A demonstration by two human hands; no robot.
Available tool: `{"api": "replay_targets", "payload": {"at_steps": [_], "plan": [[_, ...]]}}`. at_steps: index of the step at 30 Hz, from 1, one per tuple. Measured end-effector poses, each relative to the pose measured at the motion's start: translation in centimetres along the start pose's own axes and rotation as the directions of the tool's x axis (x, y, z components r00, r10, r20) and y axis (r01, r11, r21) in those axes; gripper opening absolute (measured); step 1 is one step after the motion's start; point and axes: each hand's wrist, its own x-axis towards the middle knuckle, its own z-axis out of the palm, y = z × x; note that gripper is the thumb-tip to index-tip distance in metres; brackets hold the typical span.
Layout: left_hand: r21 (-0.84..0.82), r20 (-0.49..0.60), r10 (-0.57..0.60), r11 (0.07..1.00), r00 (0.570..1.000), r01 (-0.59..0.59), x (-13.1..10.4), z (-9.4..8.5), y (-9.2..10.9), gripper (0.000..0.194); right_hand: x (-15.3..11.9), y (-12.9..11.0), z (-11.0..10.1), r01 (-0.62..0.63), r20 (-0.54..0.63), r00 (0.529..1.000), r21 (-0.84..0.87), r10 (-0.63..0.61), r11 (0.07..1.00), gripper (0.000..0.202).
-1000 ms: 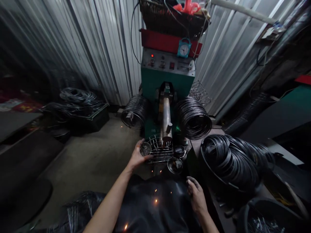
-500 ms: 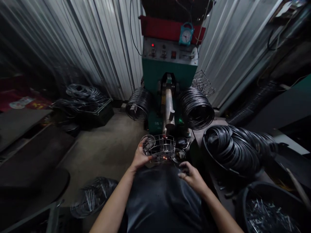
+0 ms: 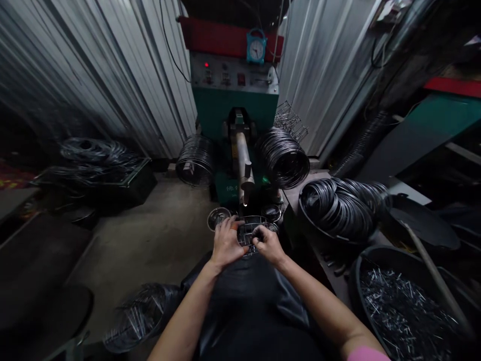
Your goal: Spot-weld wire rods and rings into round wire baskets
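Ribbed metal sheeting (image 3: pixel 124 65) backs the room; the left hand (image 3: pixel 226 244) grips a partly hidden wire grid (image 3: pixel 247 233); the right hand (image 3: pixel 268 244) curls its fingers, hold unclear.

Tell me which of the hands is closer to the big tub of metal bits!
Right. The right hand is at the wire frame, left of the tub; the left hand is at the frame's left side, farther away.
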Motion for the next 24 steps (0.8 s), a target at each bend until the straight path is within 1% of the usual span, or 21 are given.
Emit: {"api": "replay_targets", "payload": {"at_steps": [2,4,6,8,10,16,20,24], "plan": [[-0.023,0.018,-0.013,1.0,1.0,0.013,0.0,0.0,-0.1,0.063,-0.2,0.3,-0.4,0.061,0.104,0.992,0.034,-0.064,0.998,0.016],[-0.049,0.039,-0.026,0.998,0.999,0.028,0.1,0.0,-0.2,0.064,-0.1,0.6,-1.1,0.14,0.209,0.968,0.014,-0.14,0.99,0.019],[-0.066,0.048,-0.035,0.997,0.998,0.038,0.2,0.0,-0.4,0.064,0.1,0.6,-1.8,0.226,0.286,0.935,-0.03,-0.208,0.974,0.02],[-0.076,0.047,-0.042,0.996,0.998,0.046,0.4,0.0,-0.5,0.064,0.3,0.6,-2.3,0.295,0.334,0.907,-0.077,-0.254,0.952,0.024],[-0.088,0.047,-0.048,0.995,0.998,0.052,0.5,0.0,-0.6,0.064,0.4,0.6,-2.4,0.331,0.347,0.896,-0.113,-0.275,0.937,0.029],[-0.113,0.041,-0.033,0.993,0.999,0.037,1.1,0.1,-1.3,0.064,0.9,0.9,-1.6,0.368,0.334,0.894,-0.165,-0.299,0.915,0.023],[-0.122,0.026,-0.045,0.991,0.999,0.047,1.5,0.4,-2.0,0.062,1.3,1.3,-1.2,0.391,0.312,0.893,-0.183,-0.324,0.902,0.024],[-0.138,0.004,-0.039,0.99,0.999,0.039,1.9,0.6,-2.9,0.062,1.9,1.6,-0.8,0.419,0.315,0.883,-0.199,-0.347,0.886,0.024]]}}
